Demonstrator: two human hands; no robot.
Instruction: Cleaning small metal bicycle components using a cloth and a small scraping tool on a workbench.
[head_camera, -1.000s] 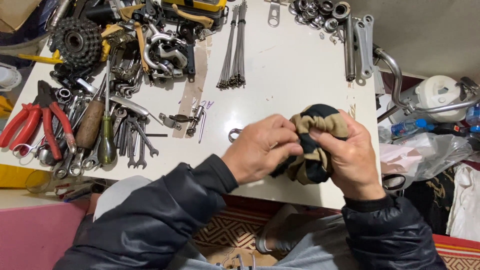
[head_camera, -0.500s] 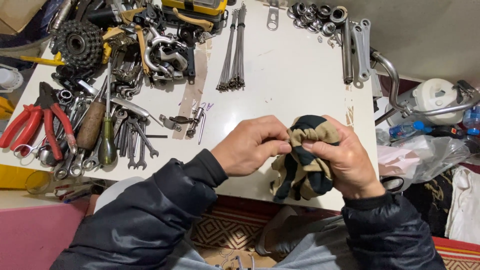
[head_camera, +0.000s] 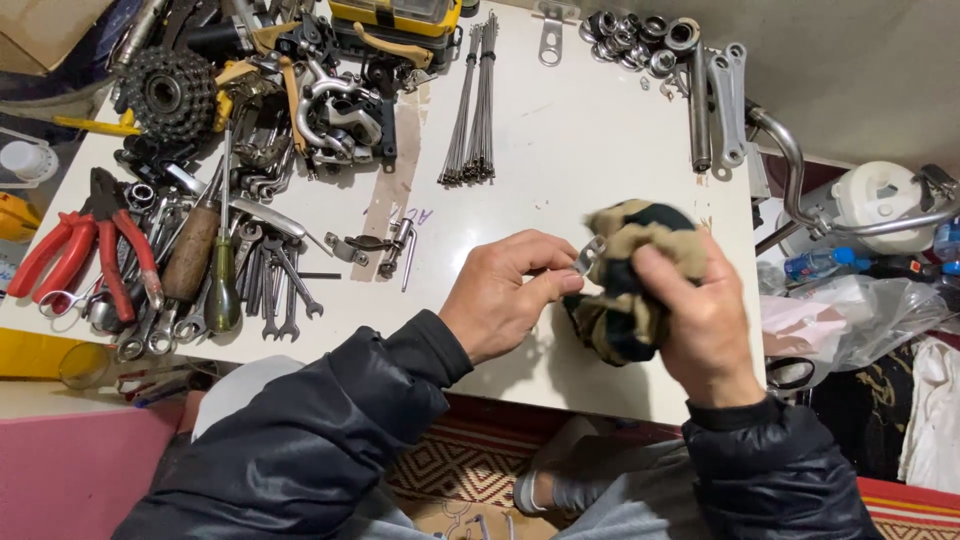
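Two hands busy near the worktop's (head_camera: 560, 150) front edge: left hand (head_camera: 500, 295) pinching a small metal part (head_camera: 588, 256), right hand (head_camera: 700, 320) clutching a striped rag (head_camera: 625, 300) against it. Judging by the rag's contact, wiping underway, not finished.

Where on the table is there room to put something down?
Bare white table lies between the spokes and the cranks. A smaller patch sits by the near edge, between the wrenches and the left hand. The left side, around the red pliers and cogs, is crowded.
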